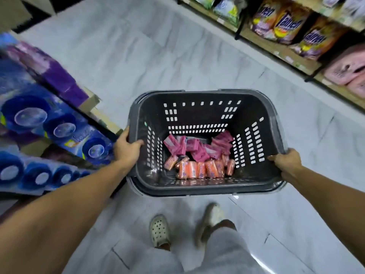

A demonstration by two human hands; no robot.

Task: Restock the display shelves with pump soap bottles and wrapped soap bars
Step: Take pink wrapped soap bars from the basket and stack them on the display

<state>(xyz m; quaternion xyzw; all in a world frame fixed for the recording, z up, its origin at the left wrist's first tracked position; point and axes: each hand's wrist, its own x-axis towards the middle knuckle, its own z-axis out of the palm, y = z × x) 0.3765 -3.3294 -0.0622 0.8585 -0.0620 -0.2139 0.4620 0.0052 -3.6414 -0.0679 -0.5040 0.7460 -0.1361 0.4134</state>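
Note:
A dark grey plastic basket [201, 95] with slotted walls hangs in front of me above the floor. My left hand [126, 149] grips its left rim, thumb inside the wall. My right hand [288, 165] grips the right rim. At the bottom lie several pink wrapped soap bars [195, 147] and, nearer me, several orange wrapped soap bars [199, 169]. No pump bottles are in view.
Shelves on the left hold blue and purple packs [39, 119]. A shelf [296, 62] at the upper right carries orange detergent bags [286, 24] and pink packs [347, 70]. Grey marble floor tiles [158, 56] run between them. My feet in light shoes [160, 232] stand below the basket.

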